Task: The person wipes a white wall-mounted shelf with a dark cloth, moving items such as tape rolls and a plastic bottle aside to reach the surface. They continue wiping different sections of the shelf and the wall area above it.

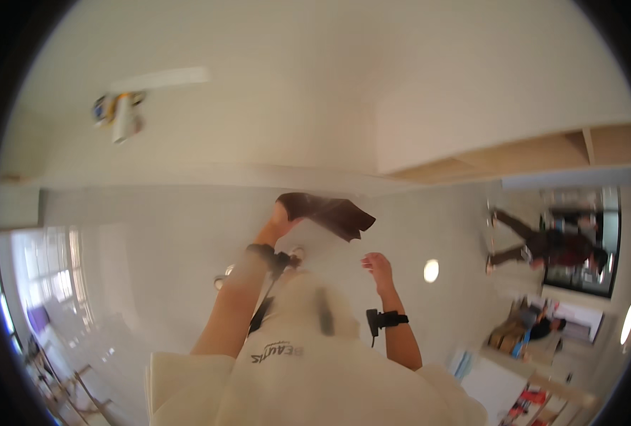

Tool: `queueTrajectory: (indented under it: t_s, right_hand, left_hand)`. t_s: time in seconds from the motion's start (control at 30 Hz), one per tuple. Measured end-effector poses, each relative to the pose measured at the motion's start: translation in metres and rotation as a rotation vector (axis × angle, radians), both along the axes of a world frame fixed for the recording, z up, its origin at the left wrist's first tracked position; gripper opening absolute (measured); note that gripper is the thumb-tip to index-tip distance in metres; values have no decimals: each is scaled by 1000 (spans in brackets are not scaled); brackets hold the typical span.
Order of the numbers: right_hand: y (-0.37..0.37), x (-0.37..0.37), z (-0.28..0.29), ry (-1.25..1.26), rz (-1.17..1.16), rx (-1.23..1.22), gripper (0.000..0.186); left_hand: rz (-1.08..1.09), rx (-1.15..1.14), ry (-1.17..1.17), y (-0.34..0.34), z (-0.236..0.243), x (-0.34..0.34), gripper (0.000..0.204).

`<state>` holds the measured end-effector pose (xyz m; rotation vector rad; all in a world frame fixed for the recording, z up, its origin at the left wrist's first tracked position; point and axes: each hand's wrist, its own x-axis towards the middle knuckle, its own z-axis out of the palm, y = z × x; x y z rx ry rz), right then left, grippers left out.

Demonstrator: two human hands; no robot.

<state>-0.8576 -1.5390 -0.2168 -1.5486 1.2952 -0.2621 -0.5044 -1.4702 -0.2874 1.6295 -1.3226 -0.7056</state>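
My left hand (282,221) is closed on the left end of a dark brown, flexible sheet that looks like cloth or leather (336,216). The sheet hides part of the fingers, and its free end hangs out to the right with a ragged-looking edge. To the right of that edge and a little lower, my right hand (378,268) is apart from the sheet. Its fingers are loosely bent, with nothing seen in them. A black strapped device sits on each of my wrists.
A broad pale surface (258,128) spans the far side, with small blurred objects (120,113) at its left. Light wooden shelving (528,156) runs along the right. A person (557,248) stands farther right, above another person (542,328). Grey shiny floor (152,241) lies below.
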Motion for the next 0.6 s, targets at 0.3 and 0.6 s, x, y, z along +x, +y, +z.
queueTrajectory:
  t_s: [0.3,0.6]
  right_hand:
    - [79,154,-145,635,1131,-83,28]
    - [345,457,-40,779,1464,-82,28]
  left_hand:
    - [762,-237,-321,421,167,116,36]
    - [1666,-489,160,756,160,80,56]
